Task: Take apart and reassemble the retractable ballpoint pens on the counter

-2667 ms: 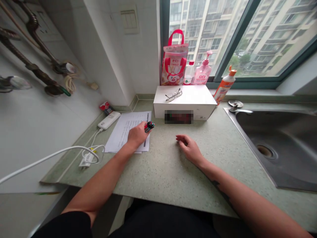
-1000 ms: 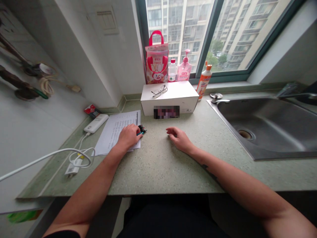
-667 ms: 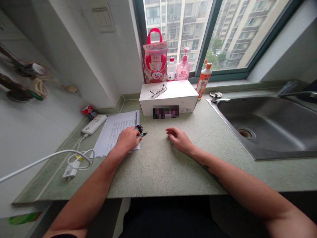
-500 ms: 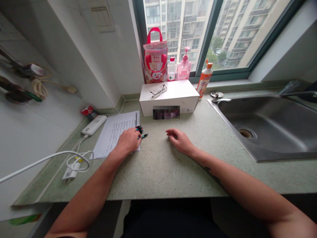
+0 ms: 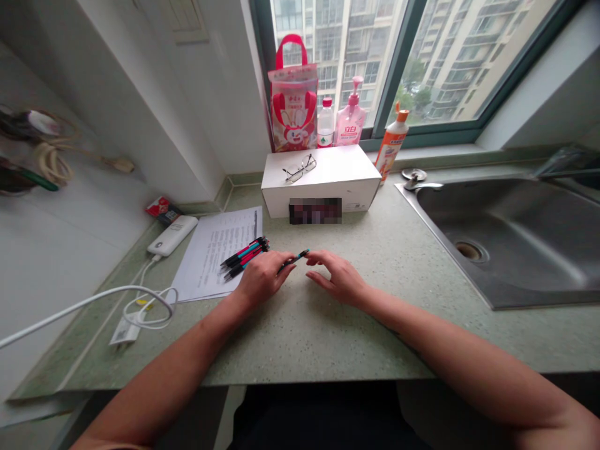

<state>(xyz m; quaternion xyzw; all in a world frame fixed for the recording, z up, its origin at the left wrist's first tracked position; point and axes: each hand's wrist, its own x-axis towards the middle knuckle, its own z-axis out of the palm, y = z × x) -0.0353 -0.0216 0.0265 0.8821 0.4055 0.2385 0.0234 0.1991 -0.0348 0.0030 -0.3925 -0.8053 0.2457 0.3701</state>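
Note:
Between the thumb and fingers of my left hand (image 5: pixel 263 275) is a dark pen (image 5: pixel 291 260) with a blue part near its tip end, pointing up and to the right. My right hand (image 5: pixel 338 277) is just right of the pen's far end, thumb and fingers apart; whether a fingertip touches the pen I cannot tell. Several black, red and blue pens (image 5: pixel 240 255) lie side by side on the printed sheets (image 5: pixel 197 269), to the left of my left hand, which partly covers them.
A white box (image 5: pixel 323 175) with eyeglasses (image 5: pixel 300 169) on top stands at the back. Behind it are a pink bag (image 5: pixel 294 112), a small bottle (image 5: pixel 325 125) and a pump bottle (image 5: pixel 350 119). The sink (image 5: pixel 497 250) is right; a white power bank (image 5: pixel 172 237) and cable lie left.
My left hand has moved right, off the pens on the paper, carrying one pen toward my right hand. My right hand's thumb and fingers have spread apart.

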